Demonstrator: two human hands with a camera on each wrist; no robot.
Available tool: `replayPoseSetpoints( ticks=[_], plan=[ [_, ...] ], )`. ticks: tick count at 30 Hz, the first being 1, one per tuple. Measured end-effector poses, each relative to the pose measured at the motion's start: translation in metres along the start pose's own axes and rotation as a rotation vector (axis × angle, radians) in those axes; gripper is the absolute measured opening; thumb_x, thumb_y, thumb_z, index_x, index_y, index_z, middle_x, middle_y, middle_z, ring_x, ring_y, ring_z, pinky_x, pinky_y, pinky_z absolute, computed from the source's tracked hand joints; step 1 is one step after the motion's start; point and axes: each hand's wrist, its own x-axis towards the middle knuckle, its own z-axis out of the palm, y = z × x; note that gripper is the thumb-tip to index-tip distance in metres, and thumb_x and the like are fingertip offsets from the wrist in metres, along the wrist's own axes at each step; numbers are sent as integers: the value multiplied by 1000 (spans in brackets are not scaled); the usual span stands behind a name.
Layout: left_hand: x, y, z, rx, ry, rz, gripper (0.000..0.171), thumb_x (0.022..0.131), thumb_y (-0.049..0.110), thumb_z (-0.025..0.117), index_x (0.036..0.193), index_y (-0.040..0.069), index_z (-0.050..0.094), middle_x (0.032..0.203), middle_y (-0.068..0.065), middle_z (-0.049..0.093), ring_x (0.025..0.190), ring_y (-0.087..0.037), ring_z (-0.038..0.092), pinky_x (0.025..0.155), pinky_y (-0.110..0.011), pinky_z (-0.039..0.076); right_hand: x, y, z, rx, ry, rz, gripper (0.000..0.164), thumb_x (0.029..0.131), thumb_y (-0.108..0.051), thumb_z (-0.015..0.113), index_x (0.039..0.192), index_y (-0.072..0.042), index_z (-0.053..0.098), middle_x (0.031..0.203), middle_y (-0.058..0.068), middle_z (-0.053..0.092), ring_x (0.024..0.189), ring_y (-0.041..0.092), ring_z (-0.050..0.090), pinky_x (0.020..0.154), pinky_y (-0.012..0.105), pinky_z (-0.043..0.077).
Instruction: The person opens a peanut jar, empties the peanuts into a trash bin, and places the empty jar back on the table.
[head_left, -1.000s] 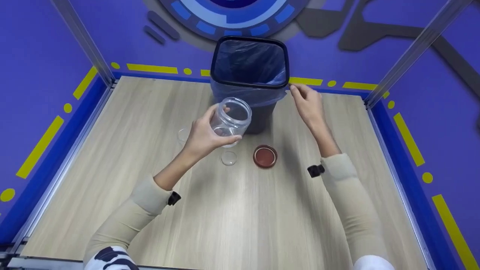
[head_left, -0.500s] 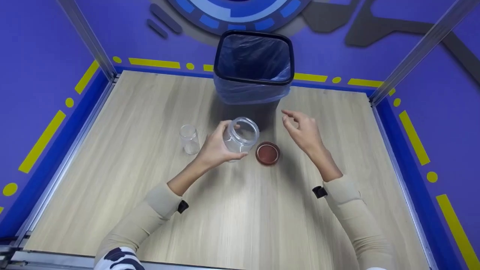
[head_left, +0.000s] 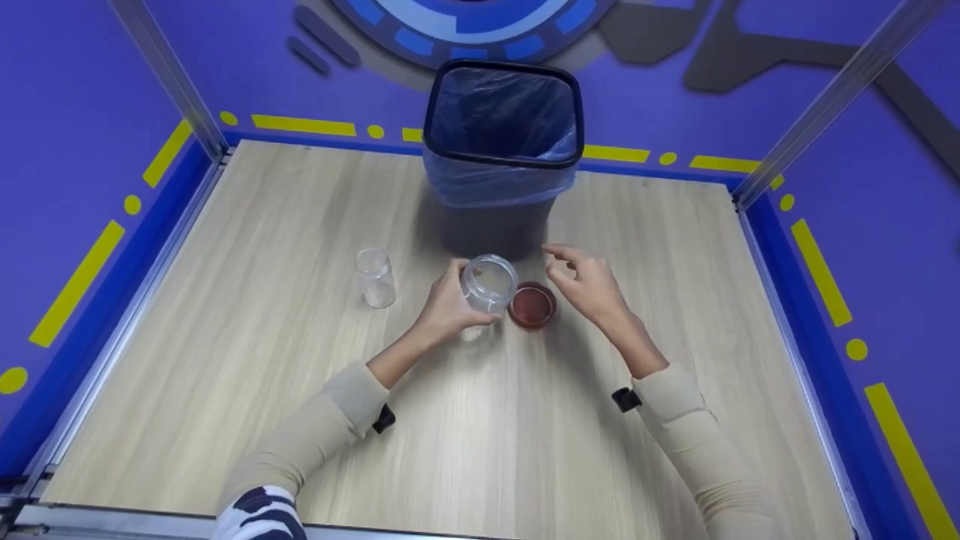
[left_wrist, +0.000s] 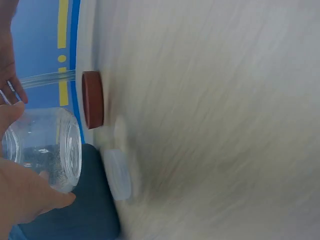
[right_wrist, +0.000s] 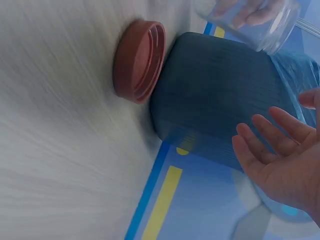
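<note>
My left hand (head_left: 448, 304) grips a clear, wide-mouthed jar (head_left: 489, 289) around its side, with its mouth up and tilted a little towards me. In the left wrist view the jar hangs above the table. A reddish-brown screw lid (head_left: 533, 305) lies just right of the jar, its hollow side up. Low beneath the jar a small clear disc (left_wrist: 118, 175) sits on the table, mostly covered in the head view. My right hand (head_left: 589, 283) hovers to the right of the lid, fingers relaxed and holding nothing, as the right wrist view (right_wrist: 285, 150) shows.
Behind the jar stands a dark bin (head_left: 499, 229) with a clear plastic liner folded over its black rim. An upright clear glass container (head_left: 375, 279) stands to the left on the wooden table (head_left: 262, 360). Purple panels enclose the back and sides.
My right hand has come away from the bin's rim, nearer to me. My left hand has lowered the jar and brought it beside the lid, uncovering the glass container on the left.
</note>
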Motion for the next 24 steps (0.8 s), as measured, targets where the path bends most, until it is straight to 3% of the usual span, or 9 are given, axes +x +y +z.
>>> replayPoseSetpoints(
  ticks=[6, 12, 24],
  plan=[
    [12, -6, 12, 2, 44, -33, 97, 54, 14, 100, 133, 0, 45, 130, -22, 59, 122, -35, 57, 108, -43, 45, -2, 9, 11, -96, -46, -45, 39, 96, -18, 63, 131, -4, 68, 132, 16, 67, 125, 33, 61, 106, 48, 47],
    [18, -11, 20, -28, 36, -40, 100, 55, 8, 100, 135, -1, 42, 134, -24, 57, 126, -35, 55, 111, -42, 42, -7, 15, 13, -117, -106, -4, 44, 96, -19, 63, 136, -3, 63, 139, 18, 61, 133, 35, 54, 112, 49, 41],
    [34, -16, 37, -37, 34, -50, 101, 54, 7, 100, 136, -1, 41, 137, -24, 56, 128, -35, 53, 113, -41, 40, -17, 22, 15, -262, -211, -75, 54, 97, -34, 63, 141, -2, 58, 145, 28, 52, 132, 47, 50, 110, 57, 41]
  ],
)
